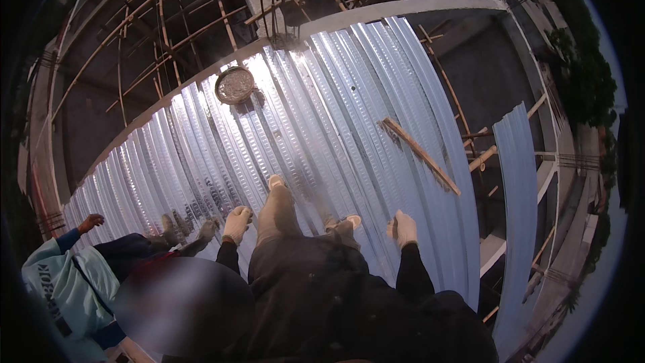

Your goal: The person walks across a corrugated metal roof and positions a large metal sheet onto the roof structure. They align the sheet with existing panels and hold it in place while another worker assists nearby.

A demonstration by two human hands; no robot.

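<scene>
My left hand [236, 224], in a pale glove, hangs beside my left leg with its fingers curled in. Nothing shows in it. My right hand [403, 228], also gloved, is out to the right of my other leg, its fingers bent closed and nothing visible in them. Both hands are above shiny corrugated metal sheets [316, 134], on which my feet stand. Ahead on the sheets sits a round pan [234, 85] with a greyish, rough surface inside. A narrow wooden board [422, 156] lies slantwise ahead of my right hand.
A co-worker [74, 296] in a light green shirt is close on my left, one bare hand [91, 222] stretched out. Bamboo poles [161, 27] cross dark openings beyond the deck's far edge. A separate metal sheet [517, 208] lies across a gap at right. Reinforcing bars rise from a concrete column [259, 0].
</scene>
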